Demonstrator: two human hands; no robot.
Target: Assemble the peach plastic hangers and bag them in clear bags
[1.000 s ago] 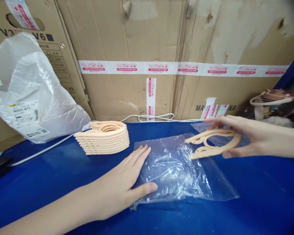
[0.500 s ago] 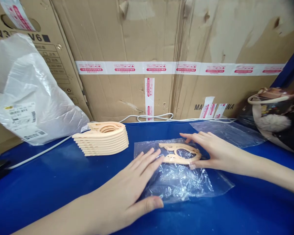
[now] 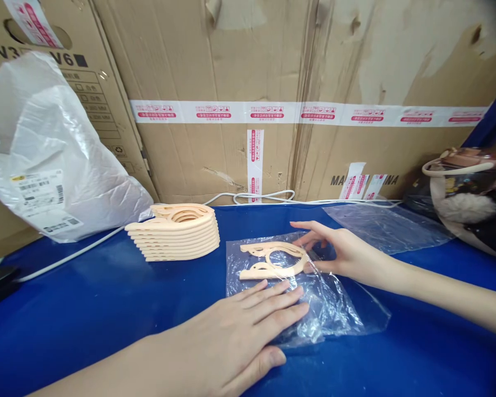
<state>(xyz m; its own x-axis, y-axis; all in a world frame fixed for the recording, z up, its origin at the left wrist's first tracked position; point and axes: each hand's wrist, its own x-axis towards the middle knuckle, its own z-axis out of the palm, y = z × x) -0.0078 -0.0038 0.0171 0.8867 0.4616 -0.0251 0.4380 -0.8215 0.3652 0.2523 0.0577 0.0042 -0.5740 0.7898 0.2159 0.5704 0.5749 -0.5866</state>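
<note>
A cream plastic folding hanger (image 3: 287, 271), folded up, lies on or inside a clear plastic bag (image 3: 314, 317); I cannot tell exactly how the film passes around it. My right hand (image 3: 341, 251) has its thumb and fingers around the hanger's rounded right end, with the index finger sticking out above. My left hand (image 3: 258, 320) lies flat on the lower part of the bag, fingers outstretched, just below the hanger. To the left stands a neat stack of matching folding hangers (image 3: 177, 237), touched by neither hand.
Behind the blue table (image 3: 107, 309) rise large cardboard boxes (image 3: 215, 71). A white plastic parcel bag (image 3: 58, 154) leans at the left, and a white cable (image 3: 78, 256) runs along the back. Another clear bag (image 3: 388, 226) and a dark handbag (image 3: 471, 193) are at the right.
The hanger has moved left within the bag's outline, with my right hand following it. My left hand has slid right and down, off the hanger's left end onto the lower bag.
</note>
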